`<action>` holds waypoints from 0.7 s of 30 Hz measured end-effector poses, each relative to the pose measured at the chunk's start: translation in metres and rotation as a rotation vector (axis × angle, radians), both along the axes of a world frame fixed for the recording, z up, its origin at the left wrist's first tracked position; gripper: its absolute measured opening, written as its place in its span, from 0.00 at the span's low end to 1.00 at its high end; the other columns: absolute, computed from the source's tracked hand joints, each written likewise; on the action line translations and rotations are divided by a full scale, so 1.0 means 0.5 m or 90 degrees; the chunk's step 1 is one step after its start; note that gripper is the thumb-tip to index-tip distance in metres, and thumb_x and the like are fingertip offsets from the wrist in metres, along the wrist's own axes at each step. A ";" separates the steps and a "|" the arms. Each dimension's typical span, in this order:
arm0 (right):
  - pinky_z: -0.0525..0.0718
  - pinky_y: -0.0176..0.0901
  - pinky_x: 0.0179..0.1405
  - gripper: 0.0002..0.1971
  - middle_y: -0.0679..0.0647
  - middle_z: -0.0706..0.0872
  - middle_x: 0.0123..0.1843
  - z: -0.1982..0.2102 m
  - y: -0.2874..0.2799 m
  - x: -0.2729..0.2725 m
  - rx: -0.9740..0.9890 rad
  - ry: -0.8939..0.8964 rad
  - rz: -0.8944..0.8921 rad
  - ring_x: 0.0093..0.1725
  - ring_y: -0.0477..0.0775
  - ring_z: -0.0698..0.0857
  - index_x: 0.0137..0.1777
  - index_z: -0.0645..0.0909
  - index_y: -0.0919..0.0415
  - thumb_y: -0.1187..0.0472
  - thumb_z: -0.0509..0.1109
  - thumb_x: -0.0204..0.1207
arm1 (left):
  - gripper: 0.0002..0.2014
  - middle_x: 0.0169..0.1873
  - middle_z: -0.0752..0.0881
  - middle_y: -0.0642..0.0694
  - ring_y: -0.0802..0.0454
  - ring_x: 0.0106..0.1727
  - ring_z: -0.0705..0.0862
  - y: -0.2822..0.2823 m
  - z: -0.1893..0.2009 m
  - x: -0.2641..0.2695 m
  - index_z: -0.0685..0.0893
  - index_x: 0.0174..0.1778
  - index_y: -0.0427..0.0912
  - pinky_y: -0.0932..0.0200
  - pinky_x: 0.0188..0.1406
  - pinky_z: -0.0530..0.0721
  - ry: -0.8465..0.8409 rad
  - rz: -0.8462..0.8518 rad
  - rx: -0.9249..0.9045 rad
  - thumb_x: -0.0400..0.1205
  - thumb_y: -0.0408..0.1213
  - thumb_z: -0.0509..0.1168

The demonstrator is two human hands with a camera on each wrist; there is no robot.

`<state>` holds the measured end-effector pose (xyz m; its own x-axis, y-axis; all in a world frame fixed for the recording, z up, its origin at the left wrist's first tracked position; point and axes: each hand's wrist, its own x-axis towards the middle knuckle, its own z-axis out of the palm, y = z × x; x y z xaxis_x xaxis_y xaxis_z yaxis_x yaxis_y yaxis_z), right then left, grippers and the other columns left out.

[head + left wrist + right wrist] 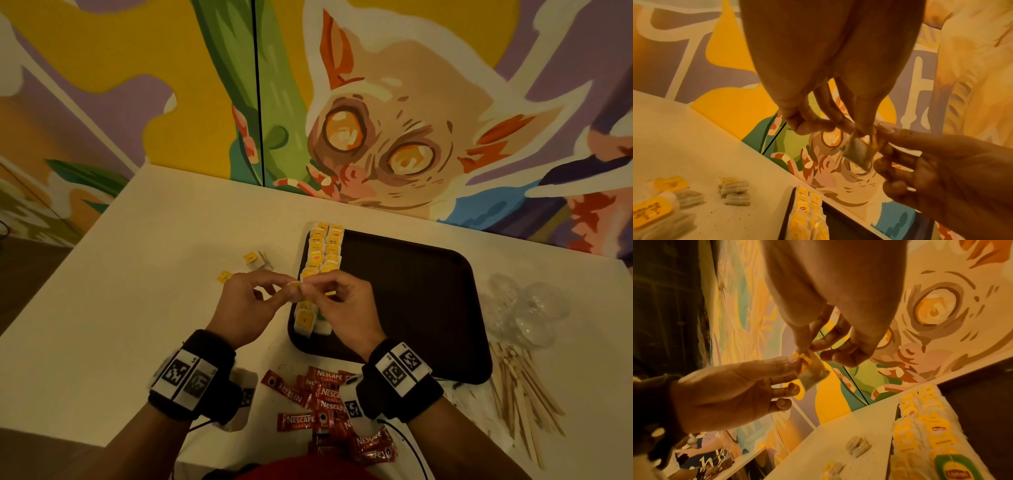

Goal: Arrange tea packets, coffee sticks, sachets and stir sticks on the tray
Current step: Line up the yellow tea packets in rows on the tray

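Lowest in the head view, a scatter of red coffee sticks (325, 407) on the white table (144, 246), between the two banded wrists and spilling toward the bottom edge. To the lower right of the frame, a loose fan of wooden stir sticks (524, 390), and just above them a clump of clear plastic pieces (527, 311) — too glassy to name. Higher, at centre frame, both hands raised over the near left corner of the dark tray (428, 291), meeting on one tea packet (295, 284). Left hand (245, 308): thumb and forefinger pinching the yellow tag end, the other fingers loosely curled and holding nothing. Right hand (344, 308): thumb and forefinger pinched on the same packet from the other side, remaining fingers curled beneath. In the left wrist view, the packet (856, 152) hanging in the air between the two sets of fingertips, clear of table and tray; likewise in the right wrist view (812, 371), pale pouch below, yellow tag on top. Behind the hands, two neat rows of tea packets (324, 251) running along the tray's left edge — yellow tags up, overlapping one another, the rest of the tray bare and dark. Left of the tray, on the table, a few loose packets (255, 260), apart from the rows. Farthest off, filling the upper frame, a painted mural (376, 137) of a wide-eyed animal on the wall.
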<state>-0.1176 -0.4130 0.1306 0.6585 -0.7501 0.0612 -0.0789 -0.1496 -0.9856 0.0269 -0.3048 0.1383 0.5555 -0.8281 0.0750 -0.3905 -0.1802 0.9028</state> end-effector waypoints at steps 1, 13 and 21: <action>0.88 0.57 0.54 0.06 0.49 0.91 0.49 0.002 -0.002 -0.001 0.011 0.015 0.010 0.49 0.54 0.88 0.51 0.89 0.49 0.58 0.77 0.76 | 0.06 0.38 0.89 0.61 0.60 0.38 0.80 -0.001 0.001 0.001 0.91 0.42 0.59 0.69 0.31 0.75 -0.006 -0.007 0.000 0.77 0.40 0.74; 0.88 0.46 0.52 0.04 0.47 0.92 0.47 0.032 -0.019 -0.003 0.010 0.053 0.060 0.48 0.52 0.88 0.46 0.91 0.53 0.62 0.78 0.74 | 0.03 0.36 0.86 0.69 0.60 0.40 0.77 0.001 0.015 0.007 0.92 0.43 0.55 0.68 0.36 0.68 -0.221 -0.043 0.010 0.77 0.41 0.75; 0.87 0.46 0.55 0.06 0.50 0.93 0.48 0.063 -0.037 0.000 -0.003 0.045 0.108 0.50 0.55 0.89 0.48 0.90 0.50 0.61 0.78 0.74 | 0.05 0.40 0.90 0.65 0.66 0.48 0.78 0.008 0.031 0.017 0.93 0.42 0.53 0.69 0.47 0.74 -0.229 -0.123 -0.010 0.75 0.38 0.76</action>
<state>-0.1175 -0.4313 0.1622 0.7785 -0.6275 0.0135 -0.1208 -0.1709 -0.9779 0.0352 -0.3007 0.1536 0.3252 -0.9121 0.2496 -0.7075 -0.0595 0.7042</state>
